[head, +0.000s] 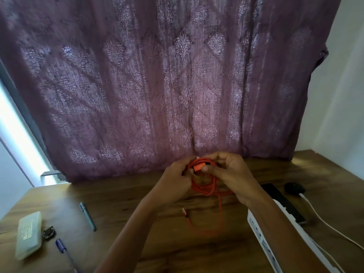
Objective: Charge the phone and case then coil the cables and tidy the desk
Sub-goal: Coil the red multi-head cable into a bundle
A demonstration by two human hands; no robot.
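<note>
Orange cable (204, 186) is gathered into a few loops above the back of the wooden desk (157, 194), and I see both hands around it. The left hand (177, 180) grips the loops from the left side with curled fingers. The right hand (230, 174) holds them from the right, its thumb pressing on an orange band at the top of the coil. One loose length hangs down to the desk, where the end with its plug lies free.

On the right, a dark phone (279, 201) lies just beside a white power strip (262, 239), partly hidden by the right forearm. A small black case (294, 187) sits behind it with a white cable (325, 221) going into it.

On the left lie a grey pen (88, 216), a blue pen (65, 251) and a pale box (29, 235). A purple curtain (157, 75) hangs behind.
</note>
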